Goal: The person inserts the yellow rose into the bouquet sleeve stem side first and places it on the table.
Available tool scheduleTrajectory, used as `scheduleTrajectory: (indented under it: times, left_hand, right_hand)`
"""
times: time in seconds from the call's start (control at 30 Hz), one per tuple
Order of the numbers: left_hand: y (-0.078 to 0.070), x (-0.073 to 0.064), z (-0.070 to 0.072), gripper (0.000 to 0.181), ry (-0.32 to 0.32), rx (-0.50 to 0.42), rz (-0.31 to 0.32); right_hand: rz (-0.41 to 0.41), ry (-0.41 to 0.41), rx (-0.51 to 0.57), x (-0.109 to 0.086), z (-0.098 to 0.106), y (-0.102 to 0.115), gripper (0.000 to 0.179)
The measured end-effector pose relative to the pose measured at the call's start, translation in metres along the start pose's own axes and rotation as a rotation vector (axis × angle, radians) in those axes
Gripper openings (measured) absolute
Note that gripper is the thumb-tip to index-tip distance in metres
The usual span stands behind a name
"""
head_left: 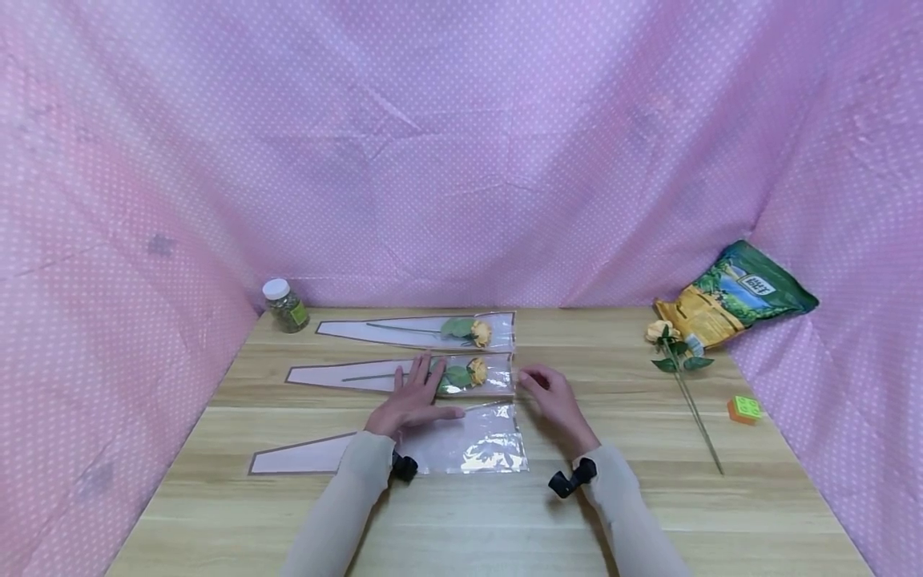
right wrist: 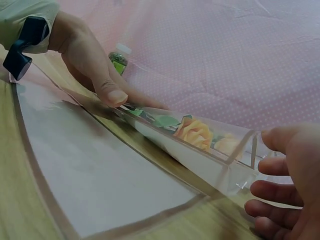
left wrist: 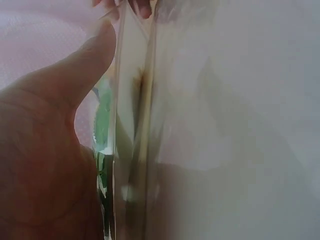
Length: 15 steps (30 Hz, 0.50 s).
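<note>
My left hand (head_left: 414, 401) lies with spread fingers on the middle clear sleeve (head_left: 497, 377), across the stem part. Inside that sleeve is a yellow rose (head_left: 476, 371) with green leaves, seen also as a yellow rose (right wrist: 194, 132) in the right wrist view. At the sleeve's wide right end is my right hand (head_left: 551, 397), its thumb and fingers loosely bent and apart beside the film edge. Whether a fingertip touches the film is unclear. Nearer the front, another sleeve (head_left: 461, 445) lies flat with no flower visible, partly under my left forearm.
Behind lies a third sleeve (head_left: 360, 329) holding a yellow rose (head_left: 481, 332). A loose pale rose (head_left: 678, 365) lies at the right, by a green and yellow bag (head_left: 743, 292) and toy blocks (head_left: 744, 409). A white-capped jar (head_left: 287, 307) stands back left.
</note>
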<state>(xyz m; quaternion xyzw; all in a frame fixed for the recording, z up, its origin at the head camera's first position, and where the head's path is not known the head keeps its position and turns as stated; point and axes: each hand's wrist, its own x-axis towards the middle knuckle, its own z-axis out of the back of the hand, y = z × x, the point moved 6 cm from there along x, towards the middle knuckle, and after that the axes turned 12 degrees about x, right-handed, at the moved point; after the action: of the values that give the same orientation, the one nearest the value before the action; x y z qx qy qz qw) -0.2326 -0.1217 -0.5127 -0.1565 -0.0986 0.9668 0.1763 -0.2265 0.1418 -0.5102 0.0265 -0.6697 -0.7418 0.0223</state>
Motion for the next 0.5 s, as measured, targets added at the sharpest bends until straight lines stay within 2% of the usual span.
scheduleTrajectory:
  times: [0.13, 0.23, 0.4, 0.5]
  left_hand:
    - [0.000, -0.006, 0.003, 0.120, -0.043, 0.008, -0.003]
    - [-0.003, -0.016, 0.008, 0.118, -0.096, -0.008, -0.019]
    - [-0.015, -0.037, 0.010, 0.116, -0.149, 0.038, -0.051]
    - [-0.024, -0.049, 0.008, 0.117, -0.165, 0.079, -0.071]
  right_hand:
    - [-0.003, -0.029, -0.022, -0.009, 0.006, -0.005, 0.037]
    - [0.001, -0.015, -0.059, -0.019, 0.008, -0.008, 0.035]
    - [0.023, 0.036, -0.084, -0.034, 0.007, -0.011, 0.031]
    - [0.075, 0.075, -0.111, -0.041, 0.005, -0.010, 0.031]
